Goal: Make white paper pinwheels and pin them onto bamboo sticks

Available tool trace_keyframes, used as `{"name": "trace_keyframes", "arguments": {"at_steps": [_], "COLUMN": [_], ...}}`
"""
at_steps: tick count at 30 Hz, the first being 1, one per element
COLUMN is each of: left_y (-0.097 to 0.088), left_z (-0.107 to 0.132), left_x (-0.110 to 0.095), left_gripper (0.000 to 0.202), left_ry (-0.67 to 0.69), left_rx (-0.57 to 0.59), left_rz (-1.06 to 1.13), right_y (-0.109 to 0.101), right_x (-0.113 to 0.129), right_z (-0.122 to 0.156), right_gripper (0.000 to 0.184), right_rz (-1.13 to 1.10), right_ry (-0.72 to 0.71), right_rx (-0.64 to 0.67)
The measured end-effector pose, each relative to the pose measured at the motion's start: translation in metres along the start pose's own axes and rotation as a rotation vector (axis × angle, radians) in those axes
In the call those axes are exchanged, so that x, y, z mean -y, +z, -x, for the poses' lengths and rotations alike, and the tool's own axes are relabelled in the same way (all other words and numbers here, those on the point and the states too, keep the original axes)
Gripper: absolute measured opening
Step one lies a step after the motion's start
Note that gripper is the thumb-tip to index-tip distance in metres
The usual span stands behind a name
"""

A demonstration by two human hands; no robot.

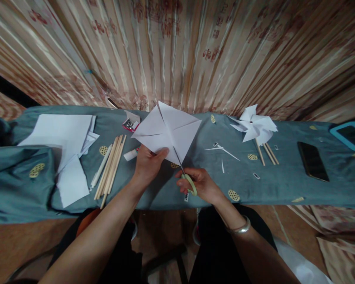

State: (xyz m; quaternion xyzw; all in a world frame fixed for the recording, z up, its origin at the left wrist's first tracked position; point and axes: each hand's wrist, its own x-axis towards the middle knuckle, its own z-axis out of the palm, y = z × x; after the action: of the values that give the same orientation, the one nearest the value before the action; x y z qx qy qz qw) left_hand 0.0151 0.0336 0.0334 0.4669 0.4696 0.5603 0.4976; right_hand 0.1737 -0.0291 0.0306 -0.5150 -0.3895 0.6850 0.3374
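Note:
My left hand pinches the lower left edge of a white paper square, thumb on top. The sheet is held up, turned like a diamond, with slits running in from its corners toward the middle. In my right hand is a pair of scissors with light green handles. Their blades lie at the paper's bottom corner, along a slit there. Thin white paper scraps lie on the cloth to the right. A glue stick is partly hidden behind my left hand.
Wooden sticks, a white pen and paper sheets lie at left. A small box of metal pins sits behind. Paper pinwheels on sticks, a black phone and a blue-framed device are at right. A curtain hangs behind.

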Motion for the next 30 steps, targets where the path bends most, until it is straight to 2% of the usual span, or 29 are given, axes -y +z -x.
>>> {"name": "trace_keyframes", "arguments": {"at_steps": [14, 22, 30], "left_y": [0.0022, 0.004, 0.0036], "left_z": [0.0023, 0.005, 0.006], "left_x": [0.0046, 0.0012, 0.002], "left_gripper": [0.022, 0.022, 0.026], "left_ry": [-0.019, -0.046, -0.068], "left_rx": [0.019, 0.022, 0.029], "left_rz": [0.006, -0.053, -0.041], "right_y": [-0.0016, 0.0006, 0.0001], "right_x": [-0.004, 0.0019, -0.0003], "right_z": [-0.0024, 0.0003, -0.0008], "right_gripper": [0.057, 0.045, 0.044], "right_rz": [0.013, 0.032, 0.029], "right_ry": [-0.002, -0.059, -0.071], "right_rx": [-0.024, -0.03, -0.039]}}
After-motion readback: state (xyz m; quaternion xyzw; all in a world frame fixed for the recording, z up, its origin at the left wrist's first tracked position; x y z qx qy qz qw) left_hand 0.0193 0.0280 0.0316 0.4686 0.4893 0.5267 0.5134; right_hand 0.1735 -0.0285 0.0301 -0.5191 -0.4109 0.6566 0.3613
